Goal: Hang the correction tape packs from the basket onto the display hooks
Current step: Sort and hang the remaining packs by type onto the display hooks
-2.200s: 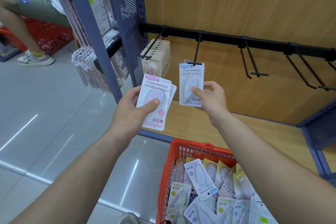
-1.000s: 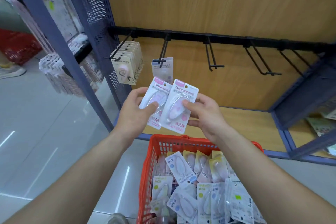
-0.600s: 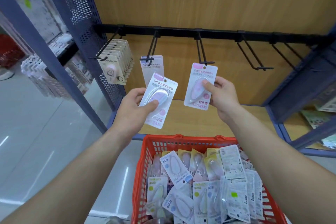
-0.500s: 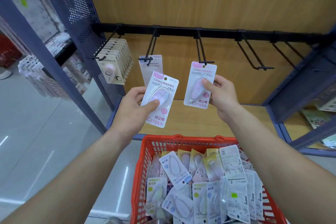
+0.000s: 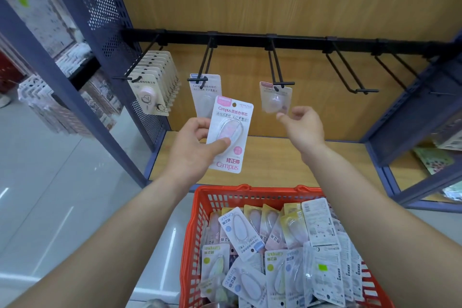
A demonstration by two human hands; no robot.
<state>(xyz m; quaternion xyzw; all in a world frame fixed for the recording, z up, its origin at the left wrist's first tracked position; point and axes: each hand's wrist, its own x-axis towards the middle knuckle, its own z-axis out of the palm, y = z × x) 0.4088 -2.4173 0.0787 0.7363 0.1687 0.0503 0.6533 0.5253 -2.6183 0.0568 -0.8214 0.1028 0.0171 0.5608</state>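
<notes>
Landmark: the long black metal rail [image 5: 300, 41] runs across the wooden back panel, and everything here is placed from it.
In play: a flat white card pack [image 5: 230, 132] with a pink top band, a clear oval blister over pink tape and "Campus" in pink at the foot. It is upright, face to camera, below the rail, under the stretch between its second and third hooks from the left.
Left: the left hand [image 5: 192, 147] is wrapped round that pack's left edge, thumb pressed on the blister, fingers behind.
Hung: a second pink-topped blister pack [image 5: 275, 99], blurred, dangles from the rail's third hook.
Right: the right hand [image 5: 303, 127] is just under that hung one, fingers loosely curled, thumb and forefinger a little apart, gripping nothing. Whether a fingertip touches the card, I can't tell.
Second hook: one blue-topped blister pack [image 5: 205, 92], partly behind the pack in the left hand.
First hook: a tight row of beige card packs [image 5: 152, 82], too overlapped to count.
Bare: two black wire hooks [image 5: 350, 77] further right on the rail; its far end is murky.
Basket: the red plastic mesh basket [image 5: 215, 197] is well below the rail, nearest the camera. It is heaped with blue, yellow-green and pink packs, a jumble past counting.
Tally: two pink packs out of the basket, one in hand and one hung.
</notes>
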